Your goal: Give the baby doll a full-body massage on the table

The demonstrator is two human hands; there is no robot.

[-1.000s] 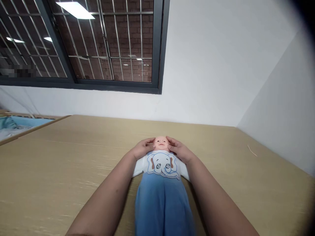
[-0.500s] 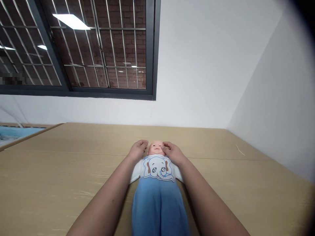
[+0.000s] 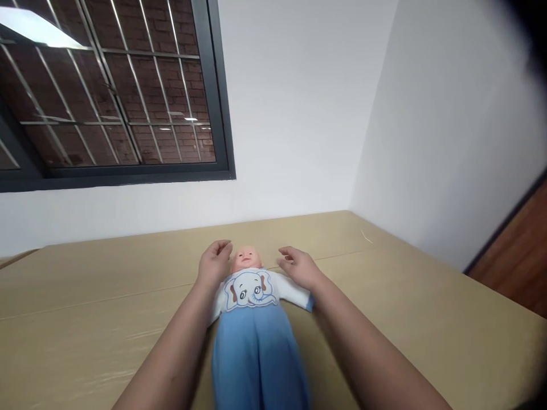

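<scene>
The bottom edge is cutting off the trousers (image 3: 258, 359) of the doll (image 3: 250, 287), hiding its feet, and is cropping both forearms (image 3: 367, 341). The left forearm (image 3: 171, 350) is partly covering one white sleeve (image 3: 218, 304). The top and left edges are clipping the window (image 3: 160, 85), the right edge a brown panel (image 3: 519, 250). A pale strip (image 3: 366, 237) is looking too small to identify.

2 hands (image 3: 213, 265) (image 3: 301, 269) apart, fingers (image 3: 287, 250) curled
</scene>
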